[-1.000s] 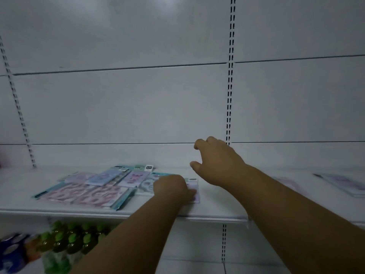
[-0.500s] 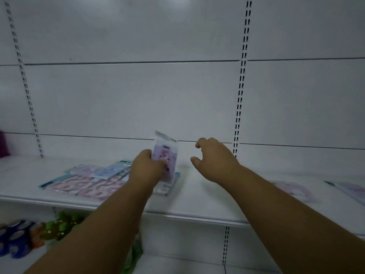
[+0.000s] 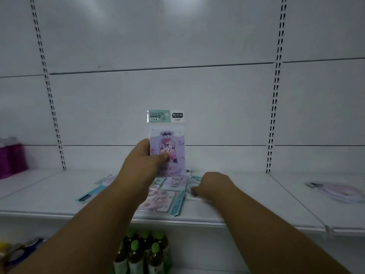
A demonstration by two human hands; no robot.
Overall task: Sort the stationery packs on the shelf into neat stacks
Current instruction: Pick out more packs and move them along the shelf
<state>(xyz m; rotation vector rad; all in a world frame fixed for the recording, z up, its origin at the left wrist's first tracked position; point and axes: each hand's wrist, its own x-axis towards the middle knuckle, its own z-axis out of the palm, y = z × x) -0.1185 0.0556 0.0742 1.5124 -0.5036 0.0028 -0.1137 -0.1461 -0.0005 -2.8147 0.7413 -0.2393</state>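
My left hand (image 3: 141, 164) holds a purple stationery pack (image 3: 167, 139) upright above the white shelf (image 3: 49, 194); its green header reads "FASHION GRACE". Below it, several flat packs (image 3: 164, 192) lie spread on the shelf, partly hidden by my left forearm. My right hand (image 3: 212, 185) is down at the right edge of that spread, fingers curled on a clear-wrapped pack (image 3: 194, 196); whether it grips it is unclear. Another small pile of packs (image 3: 339, 191) lies far right on the shelf.
A magenta object (image 3: 10, 158) stands at the shelf's far left. Green-capped bottles (image 3: 142, 254) stand on the lower level under the shelf edge. Blue and yellow items (image 3: 17, 252) lie at the bottom left. White slotted back panels rise behind.
My left hand has raised the purple pack higher and turned it to face me. My right hand has dropped from mid-air down onto the packs on the shelf.
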